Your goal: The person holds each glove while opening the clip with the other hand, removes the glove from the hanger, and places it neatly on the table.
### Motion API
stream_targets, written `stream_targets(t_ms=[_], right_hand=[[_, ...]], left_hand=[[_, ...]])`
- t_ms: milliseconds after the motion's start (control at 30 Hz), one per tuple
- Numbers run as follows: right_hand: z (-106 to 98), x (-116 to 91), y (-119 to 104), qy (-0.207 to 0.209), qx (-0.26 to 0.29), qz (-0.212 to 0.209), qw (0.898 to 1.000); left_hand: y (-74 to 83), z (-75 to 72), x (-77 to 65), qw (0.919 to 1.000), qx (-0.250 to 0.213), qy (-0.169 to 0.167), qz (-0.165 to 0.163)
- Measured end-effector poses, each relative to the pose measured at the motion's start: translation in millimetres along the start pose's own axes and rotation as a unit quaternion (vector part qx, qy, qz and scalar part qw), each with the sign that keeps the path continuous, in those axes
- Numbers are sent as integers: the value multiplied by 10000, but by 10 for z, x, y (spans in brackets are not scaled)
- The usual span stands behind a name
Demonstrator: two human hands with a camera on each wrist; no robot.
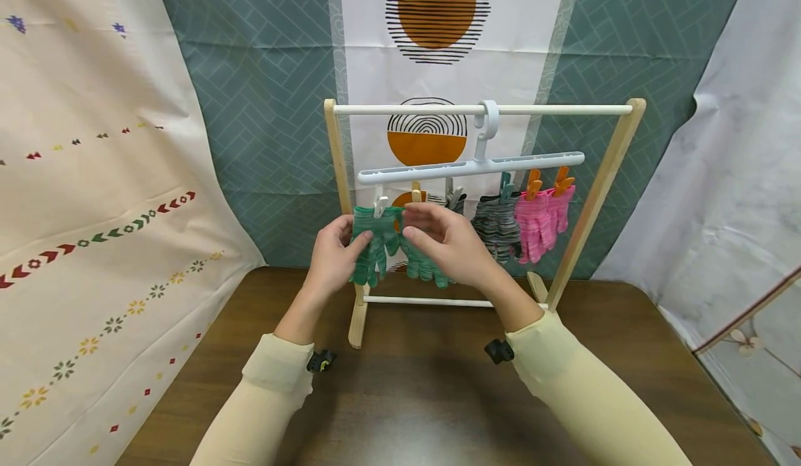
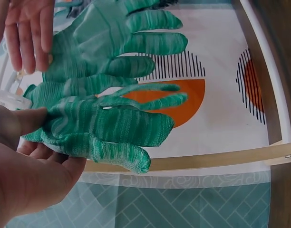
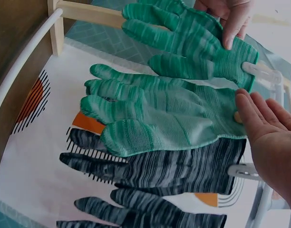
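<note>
A light blue hanger (image 1: 432,171) carries gloves pinned by their cuffs. My left hand (image 1: 328,254) pinches the leftmost green striped knit glove (image 2: 117,126) at its cuff, thumb in front and fingers behind, beside a white clothespin (image 1: 379,206). My right hand (image 1: 453,243) is at the cuff of the second green glove (image 3: 164,116), fingers straight; its fingertips meet the cuff near a yellowish clothespin (image 1: 416,191). In the right wrist view, that palm faces up with nothing gripped. The right hand covers part of the second green glove in the head view.
Grey-black gloves (image 1: 497,226) and pink gloves (image 1: 544,219) hang farther right, under teal and orange clothespins (image 1: 564,177). The hanger hooks over the white top bar (image 1: 407,110) of a wooden rack (image 1: 594,202), standing on a brown table (image 1: 407,396) before a patterned cloth.
</note>
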State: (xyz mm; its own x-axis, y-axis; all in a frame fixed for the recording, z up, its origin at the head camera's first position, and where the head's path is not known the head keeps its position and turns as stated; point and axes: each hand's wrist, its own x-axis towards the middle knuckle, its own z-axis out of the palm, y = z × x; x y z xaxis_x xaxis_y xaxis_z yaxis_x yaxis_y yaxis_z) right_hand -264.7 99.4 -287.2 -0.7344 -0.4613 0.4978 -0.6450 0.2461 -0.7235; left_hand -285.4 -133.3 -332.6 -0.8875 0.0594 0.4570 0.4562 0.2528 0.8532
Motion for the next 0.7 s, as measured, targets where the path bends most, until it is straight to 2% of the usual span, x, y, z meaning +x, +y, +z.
stream_targets(t_ms=[100,367,533,600,700], right_hand=[[22,56,51,-28,56,-52,10000],[85,171,46,10,92,-205,9997],[126,258,7,99,236,-151,9996],[140,272,-101,165,329,-101,9993],[172,299,-216,349,446,-45,9984]], left_hand=[[26,-15,-10,9997,-194,-94,-68],[327,-84,-117,9967,-504,-485,-415],[174,-86,-83,9930,-794,-636,-595],[99,-77,-60,9919,-894,-655,-616],[77,-62,-51,9917,-969,-645,-550]])
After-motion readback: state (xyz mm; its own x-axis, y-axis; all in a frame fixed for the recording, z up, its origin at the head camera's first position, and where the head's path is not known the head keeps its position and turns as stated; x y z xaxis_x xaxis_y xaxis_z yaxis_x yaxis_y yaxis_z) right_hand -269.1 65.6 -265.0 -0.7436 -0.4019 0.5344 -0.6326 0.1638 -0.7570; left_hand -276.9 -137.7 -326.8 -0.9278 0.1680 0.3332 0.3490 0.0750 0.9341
